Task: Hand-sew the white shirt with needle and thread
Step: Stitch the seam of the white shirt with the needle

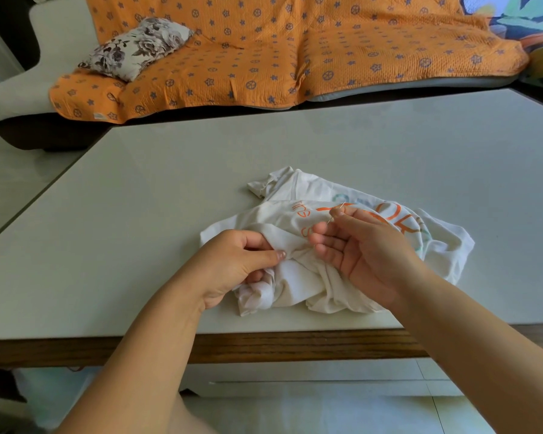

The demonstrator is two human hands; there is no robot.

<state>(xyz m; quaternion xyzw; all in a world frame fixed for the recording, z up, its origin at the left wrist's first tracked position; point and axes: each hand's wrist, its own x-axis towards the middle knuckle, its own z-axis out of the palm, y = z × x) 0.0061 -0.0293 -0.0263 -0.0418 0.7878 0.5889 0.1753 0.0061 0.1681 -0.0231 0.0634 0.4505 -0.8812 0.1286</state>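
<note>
A crumpled white shirt (298, 277) with orange lettering lies on the pale table (170, 189) near its front edge. My left hand (235, 264) grips a fold of the shirt between thumb and curled fingers. My right hand (364, 245) hovers over the cloth, palm up, and pinches a thin needle (337, 212) between thumb and forefinger. The needle points up and away from me. A faint thread runs down from it toward the fabric and is hard to trace.
The table's wooden front edge (264, 346) runs below my forearms. Behind the table stands a sofa with an orange patterned cover (279, 51) and a floral pillow (135, 47). Tiled floor (326, 415) shows beneath.
</note>
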